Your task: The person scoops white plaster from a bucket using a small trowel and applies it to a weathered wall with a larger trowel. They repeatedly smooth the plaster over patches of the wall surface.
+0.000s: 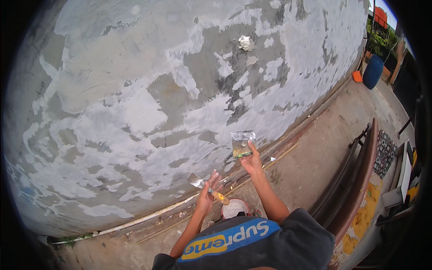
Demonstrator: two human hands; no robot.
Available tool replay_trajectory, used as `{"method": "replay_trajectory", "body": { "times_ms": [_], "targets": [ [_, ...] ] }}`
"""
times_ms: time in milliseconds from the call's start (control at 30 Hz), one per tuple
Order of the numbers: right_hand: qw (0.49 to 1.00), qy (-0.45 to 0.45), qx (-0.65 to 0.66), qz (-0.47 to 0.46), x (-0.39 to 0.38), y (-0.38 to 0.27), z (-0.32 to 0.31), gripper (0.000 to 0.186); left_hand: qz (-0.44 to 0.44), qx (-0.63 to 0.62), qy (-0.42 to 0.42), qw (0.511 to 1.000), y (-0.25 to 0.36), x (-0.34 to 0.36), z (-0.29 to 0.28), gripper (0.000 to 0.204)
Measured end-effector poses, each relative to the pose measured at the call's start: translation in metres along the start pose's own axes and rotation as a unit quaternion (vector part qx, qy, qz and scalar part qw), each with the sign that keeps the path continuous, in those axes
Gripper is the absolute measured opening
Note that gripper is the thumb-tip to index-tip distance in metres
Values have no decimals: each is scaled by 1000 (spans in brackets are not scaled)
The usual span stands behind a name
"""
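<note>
My left hand (206, 198) holds a putty knife (220, 197) with a wooden handle, pinned by the thumb while the other fingers stretch out. Its metal blade (195, 180) points up and left, close to the wall. In my right hand (252, 160) is a wide, flat, square scraper (242, 145), gripped at its lower right edge and held up before the wall. The patchy grey and white wall (130, 112) fills most of the view. A lump of white putty (245, 43) sticks to it higher up. Below my hands stands a bucket (235, 209) of white paste, partly hidden by my shirt.
A pale pipe (148, 219) runs along the foot of the wall amid small debris. On the right are a long brown bench (360, 189) and a patterned mat (385, 153). Farther back stands a blue barrel (373, 72) beside an orange object (357, 76).
</note>
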State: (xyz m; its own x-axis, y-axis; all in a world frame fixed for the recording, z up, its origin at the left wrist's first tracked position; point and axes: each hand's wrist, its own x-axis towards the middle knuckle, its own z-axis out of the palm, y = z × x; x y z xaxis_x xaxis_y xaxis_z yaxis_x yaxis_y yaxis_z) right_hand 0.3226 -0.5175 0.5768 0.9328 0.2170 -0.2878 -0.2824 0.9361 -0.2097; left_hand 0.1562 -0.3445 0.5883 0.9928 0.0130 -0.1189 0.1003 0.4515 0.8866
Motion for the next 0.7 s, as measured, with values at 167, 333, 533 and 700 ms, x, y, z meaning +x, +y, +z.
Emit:
{"method": "replay_trajectory", "body": {
  "times_ms": [167, 333, 533, 700],
  "targets": [
    [972, -56, -62, -221, 42, -84, 40, 36, -48, 33, 128, 990, -46, -43, -79, 62],
    [720, 29, -463, -516, 90, -129, 100, 38, -86, 40, 232, 968, -83, -85, -136, 63],
    [445, -109, -526, -717, 106, -149, 209, 47, -92, 40, 270, 958, -95, -93, -134, 63],
    [421, -103, -560, -706, 125, -138, 225, 54, -104, 46, 271, 956, -98, -92, -128, 62]
  ]
}}
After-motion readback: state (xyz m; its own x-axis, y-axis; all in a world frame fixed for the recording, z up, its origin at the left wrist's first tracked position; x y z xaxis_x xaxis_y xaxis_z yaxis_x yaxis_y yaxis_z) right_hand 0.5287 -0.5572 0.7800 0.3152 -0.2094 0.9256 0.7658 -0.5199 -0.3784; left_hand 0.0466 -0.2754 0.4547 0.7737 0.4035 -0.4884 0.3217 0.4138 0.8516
